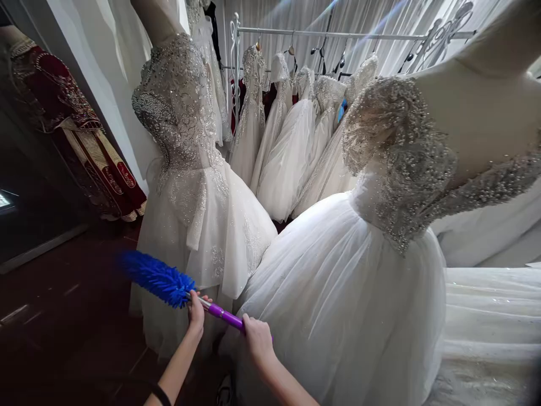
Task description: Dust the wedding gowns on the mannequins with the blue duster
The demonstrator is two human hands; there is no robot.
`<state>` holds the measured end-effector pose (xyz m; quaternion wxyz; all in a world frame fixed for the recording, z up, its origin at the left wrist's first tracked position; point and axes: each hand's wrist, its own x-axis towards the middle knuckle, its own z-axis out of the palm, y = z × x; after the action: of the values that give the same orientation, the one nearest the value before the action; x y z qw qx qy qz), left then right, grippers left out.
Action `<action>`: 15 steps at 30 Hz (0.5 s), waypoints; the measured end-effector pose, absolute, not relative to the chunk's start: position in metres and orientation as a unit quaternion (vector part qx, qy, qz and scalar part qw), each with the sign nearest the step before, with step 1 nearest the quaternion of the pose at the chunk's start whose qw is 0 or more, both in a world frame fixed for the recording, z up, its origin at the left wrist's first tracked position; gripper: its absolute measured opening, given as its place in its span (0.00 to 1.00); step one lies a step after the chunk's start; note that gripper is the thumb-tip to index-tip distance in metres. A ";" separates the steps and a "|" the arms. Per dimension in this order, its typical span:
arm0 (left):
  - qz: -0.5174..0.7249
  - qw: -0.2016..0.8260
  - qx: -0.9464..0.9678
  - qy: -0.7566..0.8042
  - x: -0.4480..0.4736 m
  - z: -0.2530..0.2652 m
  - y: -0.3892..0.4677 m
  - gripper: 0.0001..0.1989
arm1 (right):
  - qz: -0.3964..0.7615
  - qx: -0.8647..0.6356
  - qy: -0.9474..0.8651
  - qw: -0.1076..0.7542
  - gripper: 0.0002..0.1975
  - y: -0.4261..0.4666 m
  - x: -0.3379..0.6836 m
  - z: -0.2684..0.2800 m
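Purple handle point(226, 316): lower centre of the frame; I see the right hand point(257, 337) wrapped round it.
Metal shaft point(204, 302): the left hand point(195, 314) closes on it, just below the fibres.
Blue duster head point(158, 278): lower left of centre, before the left gown point(190, 194); contact I cannot tell.
Handling: I'd judge light strokes best, both hands steering, fibres kept from snagging the beading point(181, 107).
Right gown point(338, 282): full white skirt, centre to lower right.
Floor point(42, 332): dark, reddish, lower left.
Red outfit point(80, 141): upper left.
Rack point(333, 35): top centre, pale dresses point(287, 152) hanging.
Curtain point(279, 18): white folds behind.
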<state>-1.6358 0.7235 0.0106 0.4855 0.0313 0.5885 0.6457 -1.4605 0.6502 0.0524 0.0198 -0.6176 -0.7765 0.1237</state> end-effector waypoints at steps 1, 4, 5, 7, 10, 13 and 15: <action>0.672 0.457 0.041 0.582 -1.633 0.021 0.718 0.12 | 0.109 -0.615 -0.780 0.033 0.10 0.649 -1.457 0.058; 0.744 0.381 0.092 0.541 -1.625 0.057 0.710 0.12 | 0.066 -0.619 -0.779 0.070 0.06 0.649 -1.447 0.073; 0.761 0.365 0.117 0.524 -1.623 0.070 0.712 0.13 | 0.057 -0.623 -0.775 0.084 0.05 0.652 -1.444 0.078; 0.771 0.364 0.166 0.494 -1.620 0.089 0.724 0.14 | 0.060 -0.628 -0.769 0.105 0.05 0.664 -1.441 0.084; 0.700 0.466 0.153 0.519 -1.617 0.092 0.749 0.12 | 0.111 -0.623 -0.769 0.091 0.08 0.678 -1.439 0.077; 0.567 0.575 0.058 0.587 -1.611 0.063 0.756 0.10 | 0.166 -0.630 -0.757 0.048 0.09 0.670 -1.441 0.050; 0.510 0.598 0.012 0.618 -1.604 0.035 0.742 0.08 | 0.198 -0.645 -0.738 0.023 0.10 0.651 -1.442 0.029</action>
<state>-1.6044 0.7419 0.0346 0.5982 0.0122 0.6177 0.5103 -1.4422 0.6506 0.0289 0.0234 -0.6447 -0.7381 0.1976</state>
